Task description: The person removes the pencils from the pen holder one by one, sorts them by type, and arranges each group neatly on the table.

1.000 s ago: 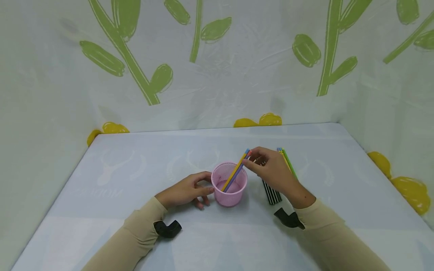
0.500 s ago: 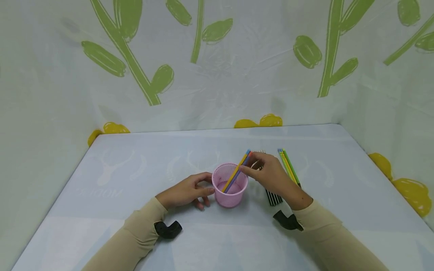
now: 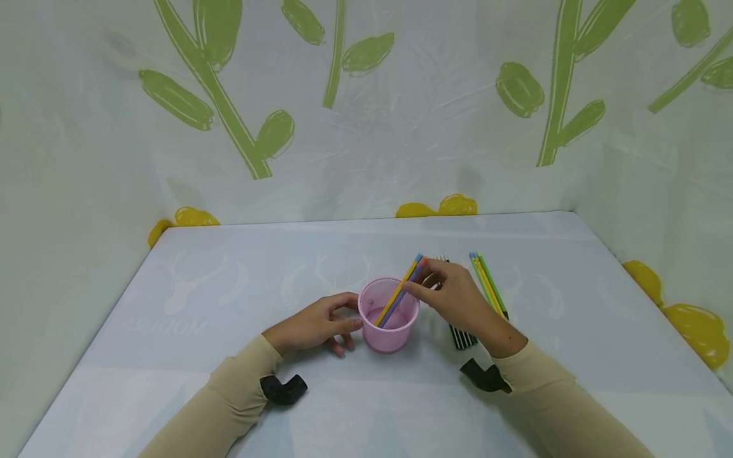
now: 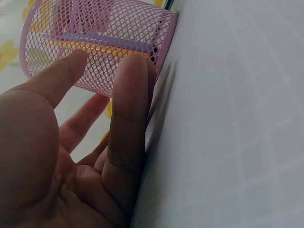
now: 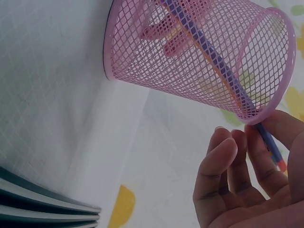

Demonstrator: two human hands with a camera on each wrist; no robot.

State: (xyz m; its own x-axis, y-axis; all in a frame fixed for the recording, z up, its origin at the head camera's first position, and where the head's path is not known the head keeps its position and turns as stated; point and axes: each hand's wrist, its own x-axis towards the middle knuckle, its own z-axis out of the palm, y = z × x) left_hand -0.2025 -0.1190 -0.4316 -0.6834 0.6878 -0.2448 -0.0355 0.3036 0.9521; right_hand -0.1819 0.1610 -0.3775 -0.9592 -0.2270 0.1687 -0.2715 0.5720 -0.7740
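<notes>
A pink mesh pencil cup [image 3: 386,340] stands upright on the table. Inside it lean a yellow pencil [image 3: 408,275] and a purple pencil [image 5: 213,54], their upper ends sticking out past the right rim. My left hand [image 3: 317,324] holds the cup's left side, with thumb and fingers against the mesh. At the right rim, my right hand [image 3: 455,296] pinches the pencils near their top ends. In the right wrist view, the purple one passes between its fingers, red tip outward.
Several black-and-white striped pencils [image 3: 462,337] lie right of the cup, partly under the right hand. Behind the right forearm lie green and yellow pencils [image 3: 489,286]. The pale table [image 3: 240,273] meets a leaf-printed wall [image 3: 424,146] at the back.
My right hand has shifted slightly left and down at the rim, uncovering more of the green and yellow pencils. The left hand and cup stay in place.
</notes>
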